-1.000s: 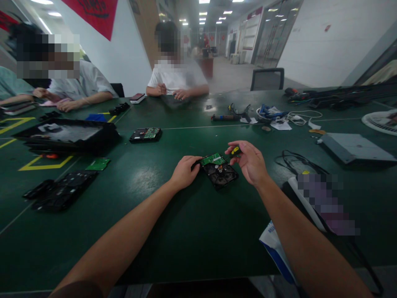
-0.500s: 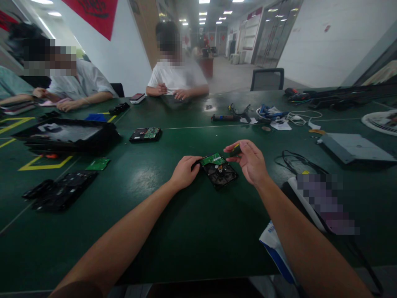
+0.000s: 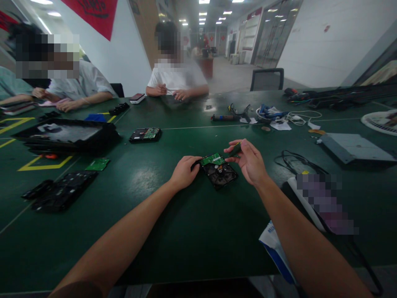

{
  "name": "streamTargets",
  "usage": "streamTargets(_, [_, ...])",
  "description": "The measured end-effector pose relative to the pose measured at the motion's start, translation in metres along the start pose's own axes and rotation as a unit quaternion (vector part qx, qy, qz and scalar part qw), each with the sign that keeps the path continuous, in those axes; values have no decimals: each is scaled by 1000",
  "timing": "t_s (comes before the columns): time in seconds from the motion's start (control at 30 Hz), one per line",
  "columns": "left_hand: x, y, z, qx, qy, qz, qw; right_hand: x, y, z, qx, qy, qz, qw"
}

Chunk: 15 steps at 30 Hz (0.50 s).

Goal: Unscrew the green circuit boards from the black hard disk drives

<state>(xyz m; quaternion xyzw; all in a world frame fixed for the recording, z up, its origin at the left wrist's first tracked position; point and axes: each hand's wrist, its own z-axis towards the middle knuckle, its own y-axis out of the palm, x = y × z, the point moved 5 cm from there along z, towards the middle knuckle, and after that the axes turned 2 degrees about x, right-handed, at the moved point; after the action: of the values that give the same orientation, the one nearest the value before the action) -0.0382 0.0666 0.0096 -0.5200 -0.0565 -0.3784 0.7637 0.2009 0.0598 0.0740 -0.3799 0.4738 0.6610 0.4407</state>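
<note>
On the green table in front of me lies a hard drive [image 3: 221, 174], its black underside facing up with a green circuit board [image 3: 214, 159] along the far end. My left hand [image 3: 186, 171] is closed on the drive's left edge, thumb and fingers at its far left corner. Just right of the drive, my right hand [image 3: 250, 162] pinches a small dark green piece [image 3: 236, 149] with a yellowish edge, raised above the table. Fingers partly cover that piece, so its kind is unclear.
Another hard drive [image 3: 145, 135] lies farther off. Left are black plastic parts [image 3: 63, 190], a loose circuit board [image 3: 98, 164] and a black tray [image 3: 66, 138]. Right are a metal box [image 3: 356, 148], cables [image 3: 300, 161] and a blue-white packet [image 3: 274, 244]. Co-workers sit across the table.
My right hand has tilted the small green piece slightly, so less of its yellow shows. My left hand and the hard drive stay in place.
</note>
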Motion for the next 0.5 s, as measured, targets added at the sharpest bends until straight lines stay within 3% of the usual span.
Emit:
streamTargets(0.23, [0, 0, 1, -4, 0, 2, 1000, 7, -3, 2, 7, 32, -31, 999])
streamTargets(0.5, [-2, 1, 0, -2, 1, 7, 1000, -4, -3, 1, -9, 45, -156, 987])
